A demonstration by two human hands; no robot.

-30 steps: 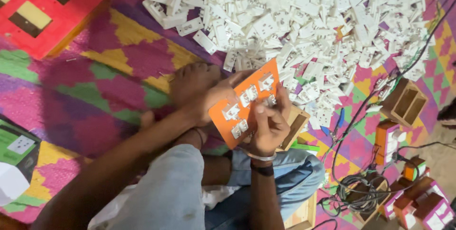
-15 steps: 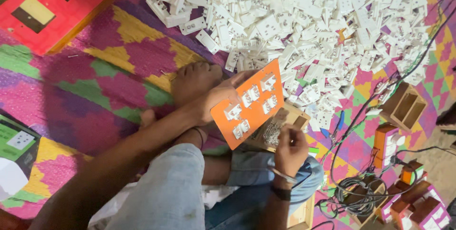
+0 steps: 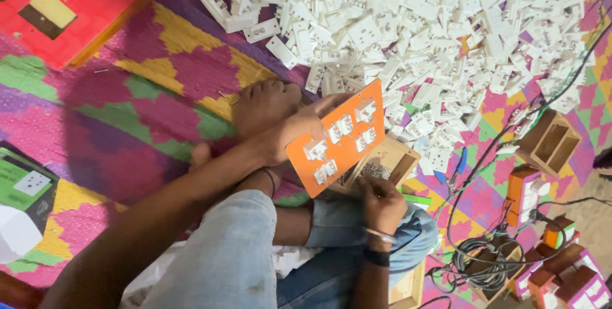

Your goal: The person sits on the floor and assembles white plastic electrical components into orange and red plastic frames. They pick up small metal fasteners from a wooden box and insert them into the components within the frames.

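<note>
Left hand (image 3: 290,135) gripping orange panel (image 3: 336,138), right hand (image 3: 381,202) in wooden screw box (image 3: 382,167), white socket pile (image 3: 414,28)

Left hand (image 3: 290,133) at frame centre, forearm stretched from lower left, fingers clasped. Right hand (image 3: 381,204) below it, fingers curled downward.

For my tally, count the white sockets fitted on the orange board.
5 on the orange board: one near its top, two across the middle, two lower left. None seem hidden.

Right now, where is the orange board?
The orange board is mid-picture in the head view, held up by the left hand, just below the pile of white sockets.
</note>
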